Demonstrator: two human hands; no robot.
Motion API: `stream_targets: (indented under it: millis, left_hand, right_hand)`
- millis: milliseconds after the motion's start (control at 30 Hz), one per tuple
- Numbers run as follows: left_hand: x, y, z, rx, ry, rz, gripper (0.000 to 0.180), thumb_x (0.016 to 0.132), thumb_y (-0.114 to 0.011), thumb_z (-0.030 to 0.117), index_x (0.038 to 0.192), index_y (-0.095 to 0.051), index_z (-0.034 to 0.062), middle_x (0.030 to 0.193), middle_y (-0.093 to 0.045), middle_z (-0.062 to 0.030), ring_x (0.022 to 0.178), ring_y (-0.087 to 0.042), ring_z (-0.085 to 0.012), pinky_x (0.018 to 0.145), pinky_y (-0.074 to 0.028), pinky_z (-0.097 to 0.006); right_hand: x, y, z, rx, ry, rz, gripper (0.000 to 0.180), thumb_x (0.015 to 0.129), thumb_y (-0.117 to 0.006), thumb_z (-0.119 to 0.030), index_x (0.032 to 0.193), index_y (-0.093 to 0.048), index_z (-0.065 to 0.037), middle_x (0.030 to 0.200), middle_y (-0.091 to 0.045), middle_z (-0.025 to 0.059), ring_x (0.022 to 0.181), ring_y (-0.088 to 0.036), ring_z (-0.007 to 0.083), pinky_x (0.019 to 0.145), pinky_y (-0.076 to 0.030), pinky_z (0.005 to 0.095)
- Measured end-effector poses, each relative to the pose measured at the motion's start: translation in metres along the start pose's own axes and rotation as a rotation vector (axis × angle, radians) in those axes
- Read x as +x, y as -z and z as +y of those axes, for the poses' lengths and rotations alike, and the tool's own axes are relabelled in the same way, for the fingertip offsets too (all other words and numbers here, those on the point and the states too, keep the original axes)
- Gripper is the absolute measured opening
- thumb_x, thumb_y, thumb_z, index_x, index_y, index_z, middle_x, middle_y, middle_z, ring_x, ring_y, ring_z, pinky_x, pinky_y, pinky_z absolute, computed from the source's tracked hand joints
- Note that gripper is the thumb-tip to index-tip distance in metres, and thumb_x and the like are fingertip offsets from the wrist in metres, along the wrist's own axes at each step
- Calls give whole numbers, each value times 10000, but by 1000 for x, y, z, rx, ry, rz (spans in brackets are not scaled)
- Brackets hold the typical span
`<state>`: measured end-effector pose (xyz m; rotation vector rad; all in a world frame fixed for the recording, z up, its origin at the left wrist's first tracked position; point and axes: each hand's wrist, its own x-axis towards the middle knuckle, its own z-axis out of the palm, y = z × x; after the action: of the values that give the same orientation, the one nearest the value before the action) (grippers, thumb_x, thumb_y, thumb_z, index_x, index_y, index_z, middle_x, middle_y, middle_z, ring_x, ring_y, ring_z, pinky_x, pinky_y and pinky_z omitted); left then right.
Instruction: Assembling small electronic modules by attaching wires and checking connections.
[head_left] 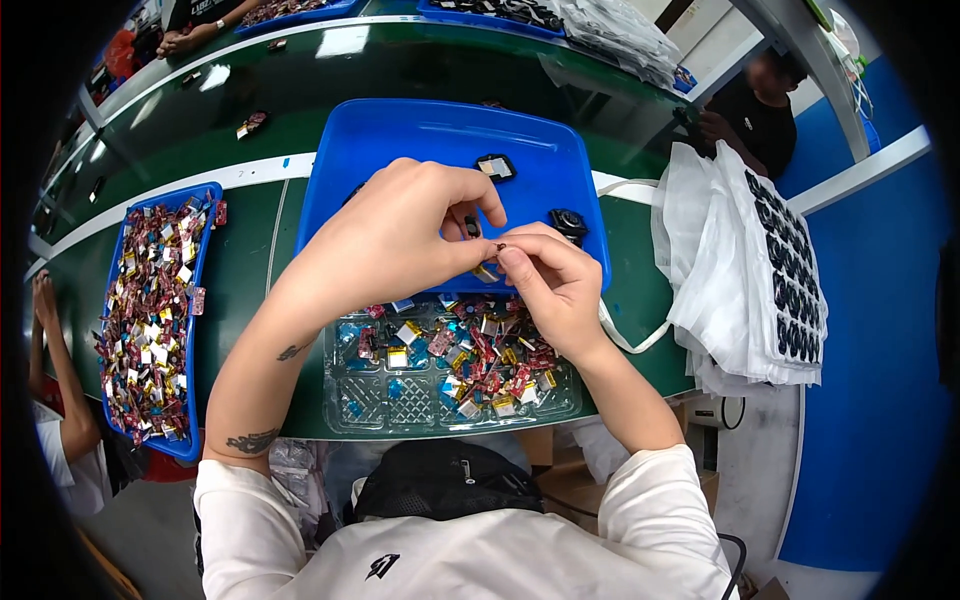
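Left hand (pixel 400 235) and right hand (pixel 548 285) meet, our fingertips pinched together on a small dark component (pixel 499 246), above the clear tray (pixel 400 400) of small parts and before the blue tray (pixel 400 140).

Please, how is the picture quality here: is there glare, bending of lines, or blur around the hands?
Head view: lamp glare streaks the green table; its white edge stripe bends toward the rim; the corners are black. The left hand and right hand are sharp, but the tiny dark part they pinch is too small to identify. The blue tray is evenly lit.
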<state>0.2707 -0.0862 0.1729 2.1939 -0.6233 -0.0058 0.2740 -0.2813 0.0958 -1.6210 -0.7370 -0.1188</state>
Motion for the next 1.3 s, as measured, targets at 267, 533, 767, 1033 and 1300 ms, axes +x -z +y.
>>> stream_targets:
  millis: [267, 533, 767, 1033, 1300]
  left_hand:
    - [4, -7, -4, -62, 17, 4, 283, 747, -653, -37, 1020, -584, -20, 721, -627, -70, 689, -610, -98, 678, -504, -260]
    - [3, -8, -2, -167, -15, 55, 327, 753, -652, 15, 1073, -587, 17, 692, -642, -112, 642, -632, -162, 632, -491, -278]
    - [4, -2, -4, -325, 5, -133, 209, 775, -693, 2, 976, -638, -4, 842, -633, -39, 767, -587, -88, 765, -487, -235]
    - [4, -7, 1, -326, 48, -63, 156, 727, -720, -5, 879, -683, -7, 821, -618, -41, 786, -573, -106, 728, -484, -242]
    - [3, -14, -8, 19, -110, -28, 146, 695, -742, 74, 795, -656, 9, 700, -559, -35, 602, -450, -95, 554, -379, -241]
  right_hand:
    - [3, -2, -2, -202, 40, 163, 179, 744, -696, -8, 921, -692, -34, 865, -644, 71, 738, -614, 143, 616, -484, 259]
    - [3, -1, 1, -180, 141, 281, 117, 744, -725, -40, 848, -675, -19, 835, -641, 58, 731, -604, 134, 617, -485, 259]
    - [3, 8, 0, 416, -315, 119, 166, 864, -672, -139, 963, -638, -10, 878, -653, 41, 775, -586, 77, 699, -463, 215]
    - [4, 7, -2, 378, -191, 194, 215, 885, -634, -143, 1044, -612, 1, 1023, -617, 83, 870, -580, 117, 722, -467, 246]
    - [8, 10, -4, -39, 204, 29, 202, 861, -649, -125, 1048, -667, -54, 1034, -556, 91, 884, -563, 152, 715, -463, 245]
